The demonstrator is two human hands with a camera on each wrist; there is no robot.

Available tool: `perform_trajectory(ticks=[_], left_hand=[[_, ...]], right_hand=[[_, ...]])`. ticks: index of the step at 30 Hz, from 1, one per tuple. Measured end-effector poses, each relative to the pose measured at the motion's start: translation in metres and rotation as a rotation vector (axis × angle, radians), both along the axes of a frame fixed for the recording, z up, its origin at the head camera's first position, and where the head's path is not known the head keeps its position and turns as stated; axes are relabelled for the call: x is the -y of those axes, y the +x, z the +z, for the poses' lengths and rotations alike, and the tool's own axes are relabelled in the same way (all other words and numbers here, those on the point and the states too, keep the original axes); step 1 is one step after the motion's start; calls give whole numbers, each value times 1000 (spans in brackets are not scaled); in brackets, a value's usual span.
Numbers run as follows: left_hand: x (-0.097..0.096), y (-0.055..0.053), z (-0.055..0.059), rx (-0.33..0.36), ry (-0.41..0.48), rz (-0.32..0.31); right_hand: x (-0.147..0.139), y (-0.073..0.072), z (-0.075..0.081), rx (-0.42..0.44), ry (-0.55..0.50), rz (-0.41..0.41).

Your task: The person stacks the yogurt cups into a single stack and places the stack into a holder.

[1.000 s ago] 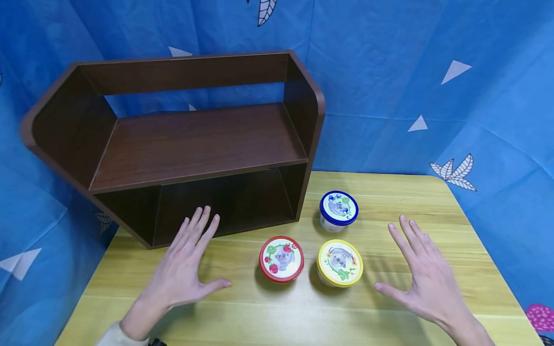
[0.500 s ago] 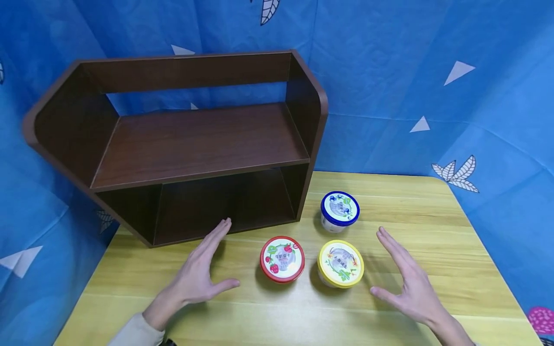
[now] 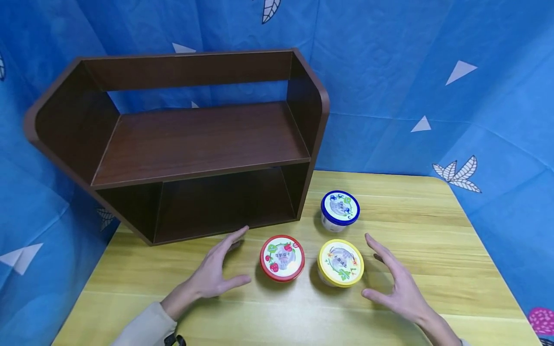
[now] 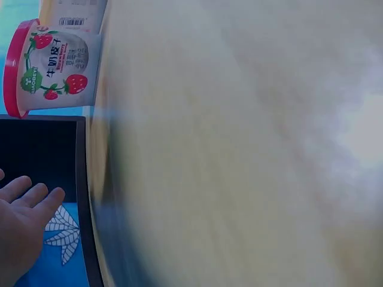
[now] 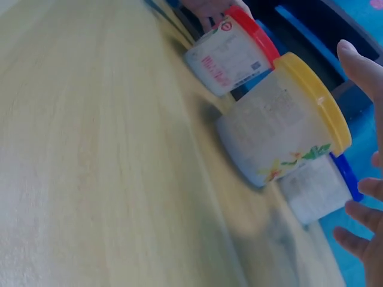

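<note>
Three lidded tubs stand upright on the wooden table (image 3: 303, 317). A red-lidded tub (image 3: 282, 258) printed with strawberries is nearest my left hand (image 3: 212, 274), which is held just left of it, thumb and fingers spread apart. To its right is a yellow-lidded tub (image 3: 340, 263); my right hand (image 3: 400, 286) hovers at its right side, thumb apart from the fingers. Behind the yellow one stands a blue-lidded tub (image 3: 339, 210). In the right wrist view the yellow-lidded tub (image 5: 281, 119) shows its pale side, with a gap between it and my right hand (image 5: 368, 197). Both hands hold nothing.
A dark brown two-level shelf (image 3: 201, 144) stands at the back left of the table, its lower compartment facing forward. Blue patterned cloth (image 3: 389, 86) hangs behind and beside the table. Strong light reflects off the tabletop in the left wrist view.
My left hand has moved right toward the red-lidded tub, and my right hand has moved left toward the yellow-lidded one. The tubs and shelf stay in place.
</note>
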State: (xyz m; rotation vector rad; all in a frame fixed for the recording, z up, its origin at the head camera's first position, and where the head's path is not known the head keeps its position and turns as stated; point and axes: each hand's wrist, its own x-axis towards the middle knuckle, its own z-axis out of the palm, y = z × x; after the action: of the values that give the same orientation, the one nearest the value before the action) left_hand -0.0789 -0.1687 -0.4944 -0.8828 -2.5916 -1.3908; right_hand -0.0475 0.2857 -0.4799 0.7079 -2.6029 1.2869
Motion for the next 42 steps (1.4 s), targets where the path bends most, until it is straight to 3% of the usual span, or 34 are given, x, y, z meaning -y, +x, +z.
perform_trajectory(ticks=[8,15,22,32,42], left_hand=[[-16,-3,3,143,42,-48],[-31,0,8,258,49,-48],[-40,-2,6,310,48,-48],[-51,-4,7,345,23,-54],[-57,-5,6,387,70,-73]], right_hand=[[0,-2,-9,70,-19,29],[5,-2,-15,128,-13,34],[13,0,-16,168,-18,-10],[16,-3,-19,145,-28,-27],[19,-4,-22,137,-85,-30]])
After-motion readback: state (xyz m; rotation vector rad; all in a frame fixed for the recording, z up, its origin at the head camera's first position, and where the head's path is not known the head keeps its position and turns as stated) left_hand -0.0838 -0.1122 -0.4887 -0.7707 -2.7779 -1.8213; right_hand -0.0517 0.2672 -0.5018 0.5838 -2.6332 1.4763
